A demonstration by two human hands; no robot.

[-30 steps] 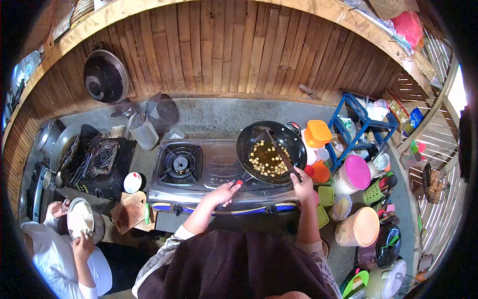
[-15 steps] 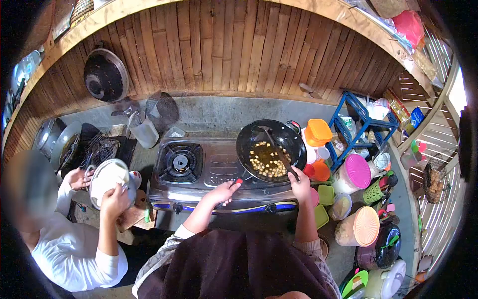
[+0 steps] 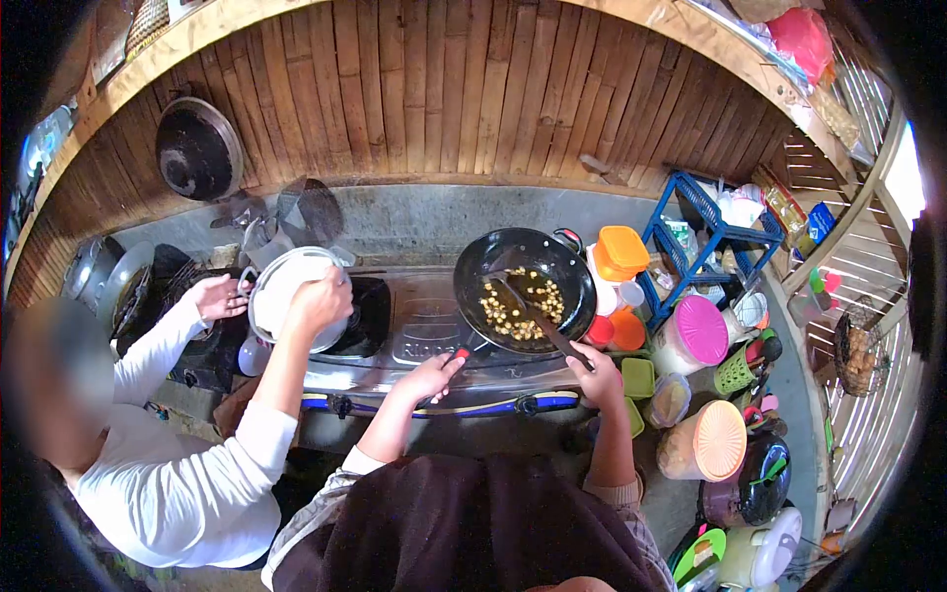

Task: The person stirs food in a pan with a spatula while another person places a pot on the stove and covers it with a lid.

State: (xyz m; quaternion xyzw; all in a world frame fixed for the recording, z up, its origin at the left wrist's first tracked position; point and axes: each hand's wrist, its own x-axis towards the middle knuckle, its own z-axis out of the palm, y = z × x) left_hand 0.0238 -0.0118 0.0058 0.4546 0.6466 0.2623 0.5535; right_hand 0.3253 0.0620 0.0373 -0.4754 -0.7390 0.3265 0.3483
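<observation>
On the head camera, my left hand (image 3: 431, 375) stays closed round the handle of the wok (image 3: 518, 289), which sits on the right burner of the stove (image 3: 424, 331). My right hand (image 3: 595, 375) grips the spatula (image 3: 541, 324). Its blade has slid from the far rim into the frying pieces (image 3: 513, 301), so stirring continues. A co-worker's white pot (image 3: 286, 296) has come over the left burner.

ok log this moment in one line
left hand: holds wok handle | right hand: spatula in wok | co-worker: white pot over stove left end
</observation>
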